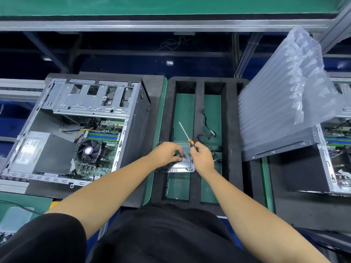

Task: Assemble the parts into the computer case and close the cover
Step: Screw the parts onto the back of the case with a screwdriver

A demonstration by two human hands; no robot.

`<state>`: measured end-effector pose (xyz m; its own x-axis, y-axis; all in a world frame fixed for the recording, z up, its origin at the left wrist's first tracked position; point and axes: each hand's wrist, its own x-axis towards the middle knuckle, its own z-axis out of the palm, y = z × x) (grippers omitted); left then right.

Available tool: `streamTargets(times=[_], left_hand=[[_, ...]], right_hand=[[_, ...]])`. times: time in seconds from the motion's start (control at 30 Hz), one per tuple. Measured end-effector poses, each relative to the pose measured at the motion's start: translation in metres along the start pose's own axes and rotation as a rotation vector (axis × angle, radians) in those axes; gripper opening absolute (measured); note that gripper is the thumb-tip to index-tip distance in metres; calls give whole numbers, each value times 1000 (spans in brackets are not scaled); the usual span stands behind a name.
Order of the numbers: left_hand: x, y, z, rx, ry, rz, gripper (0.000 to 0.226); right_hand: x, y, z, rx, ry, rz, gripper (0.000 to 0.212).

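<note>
An open grey computer case [131, 130] lies on its side at the left, with motherboard, CPU fan [89, 149] and power supply [45, 150] inside. In the middle, a clear plastic screw box [180, 167] rests on a black foam tray [195, 139]. My left hand [167, 153] curls over the box and pinches something small and dark at its top. My right hand [201, 156] grips a screwdriver [187, 136] with an orange-black handle, shaft pointing up and away. Black cables [208, 133] lie in the tray's right slot.
A grey side cover [281, 147] leans at the right with a clear air-cushion bag [296, 82] on it. A second open case [338, 149] sits at the far right edge. A metal frame rail [171, 25] runs across the back.
</note>
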<state>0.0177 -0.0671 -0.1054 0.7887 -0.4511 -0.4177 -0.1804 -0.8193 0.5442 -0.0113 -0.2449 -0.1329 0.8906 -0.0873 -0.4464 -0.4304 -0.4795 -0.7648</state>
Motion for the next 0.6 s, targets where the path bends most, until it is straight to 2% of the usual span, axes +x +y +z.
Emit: streamTargets(times=[0.2,0.37,0.53,0.6], left_hand=[[2,-1,3,10,33,-7,17],[4,9,9,2,48,-61,7],[4,9,12,-284,102,-150,4],[2,6,7,-364,141,-221,13]], right_hand=[[0,0,0,-18,6,1,22],[1,-1,0,-18,5,-6,22],[1,0,-1,-10,6,-7,22],[1,0,-1,-9,7,-5,22]])
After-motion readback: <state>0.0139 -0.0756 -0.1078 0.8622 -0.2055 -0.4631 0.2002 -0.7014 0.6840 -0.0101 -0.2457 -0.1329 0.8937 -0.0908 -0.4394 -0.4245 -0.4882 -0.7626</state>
